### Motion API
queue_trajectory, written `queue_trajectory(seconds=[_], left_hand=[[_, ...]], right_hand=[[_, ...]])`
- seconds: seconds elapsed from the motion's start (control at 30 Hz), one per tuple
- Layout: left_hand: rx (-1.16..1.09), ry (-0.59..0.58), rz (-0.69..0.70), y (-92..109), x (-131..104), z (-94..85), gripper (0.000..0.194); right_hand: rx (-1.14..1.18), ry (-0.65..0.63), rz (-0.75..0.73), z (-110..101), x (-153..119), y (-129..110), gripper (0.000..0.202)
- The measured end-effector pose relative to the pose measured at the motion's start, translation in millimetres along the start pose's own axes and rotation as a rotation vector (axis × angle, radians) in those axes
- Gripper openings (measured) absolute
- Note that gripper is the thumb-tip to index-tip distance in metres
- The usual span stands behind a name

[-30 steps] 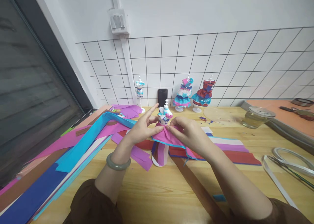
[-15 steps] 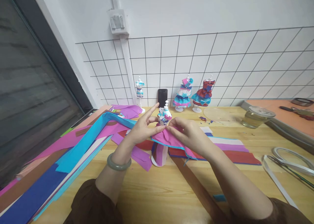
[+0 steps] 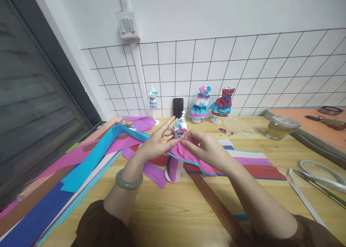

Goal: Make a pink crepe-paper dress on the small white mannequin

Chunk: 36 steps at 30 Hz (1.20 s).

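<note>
A small white dress form (image 3: 181, 123) with a pink, blue and white bodice stands in front of me on a round base. Around its waist lies pink crepe paper (image 3: 186, 153) with a blue lower edge, like a skirt. My left hand (image 3: 158, 140) presses the paper's top edge with its thumb at the waist, the other fingers reaching behind the form. From the right, my right hand (image 3: 204, 146) pinches the same edge between thumb and finger. The two thumb tips nearly meet. Below the skirt, purple and white stripes show on the form's lower part.
Crepe paper strips (image 3: 92, 164) fan out on the left, with more striped strips (image 3: 254, 164) on the right. Two dressed forms (image 3: 200, 106) and a black phone (image 3: 178, 107) stand by the wall. A glass bowl (image 3: 282, 127), scissors (image 3: 305, 175) and white ribbon (image 3: 321, 171) lie at right.
The view has shifted slightly. Both hands stay at the waist of the dress form, holding the pink crepe paper, with hardly any movement.
</note>
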<state>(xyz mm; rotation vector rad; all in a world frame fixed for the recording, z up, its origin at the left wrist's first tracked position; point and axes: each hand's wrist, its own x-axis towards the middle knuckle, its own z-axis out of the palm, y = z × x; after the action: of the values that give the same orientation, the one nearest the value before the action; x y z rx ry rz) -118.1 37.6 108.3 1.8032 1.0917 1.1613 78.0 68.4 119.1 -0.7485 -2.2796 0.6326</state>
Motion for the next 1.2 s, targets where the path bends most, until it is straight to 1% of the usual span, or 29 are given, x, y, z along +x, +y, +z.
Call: queue_trajectory(seconds=[0.13,0.2,0.3,0.43,0.53,0.7,0.9,0.97,1.07,1.2], left_hand=[[0.019,-0.014,0.089,-1,3,1.1,0.059],[0.032,-0.012,0.105,-1,4,1.8,0.054],[0.056,0.001,0.097,-2,4,1.8,0.055],[0.11,0.024,0.091,-3,4,-0.3,0.053],[0.14,0.046,0.106,-4,4,-2.5,0.052],[0.142,0.062,0.124,-3,4,-4.3,0.049],[0.131,0.048,0.093,-2,4,-4.0,0.056],[0.125,0.048,0.088,-4,4,-4.1,0.06],[0.108,0.052,0.096,-6,4,-4.2,0.063],[0.096,0.052,0.121,-6,3,-3.6,0.063]], right_hand=[[0.01,-0.003,0.014,1,0,-1,0.017],[0.016,-0.011,0.014,1,-1,-2,0.015],[0.023,-0.02,0.011,0,-1,-1,0.015],[0.041,-0.034,0.026,-1,-1,-2,0.021],[0.069,-0.057,0.046,-1,-2,-1,0.023],[0.05,-0.061,0.053,-3,-2,1,0.023],[0.176,-0.158,-0.011,-7,-3,-7,0.024],[0.199,-0.169,-0.033,-6,-3,-7,0.023],[0.204,-0.134,-0.023,-3,-2,-4,0.019],[0.173,-0.057,0.034,1,0,3,0.019]])
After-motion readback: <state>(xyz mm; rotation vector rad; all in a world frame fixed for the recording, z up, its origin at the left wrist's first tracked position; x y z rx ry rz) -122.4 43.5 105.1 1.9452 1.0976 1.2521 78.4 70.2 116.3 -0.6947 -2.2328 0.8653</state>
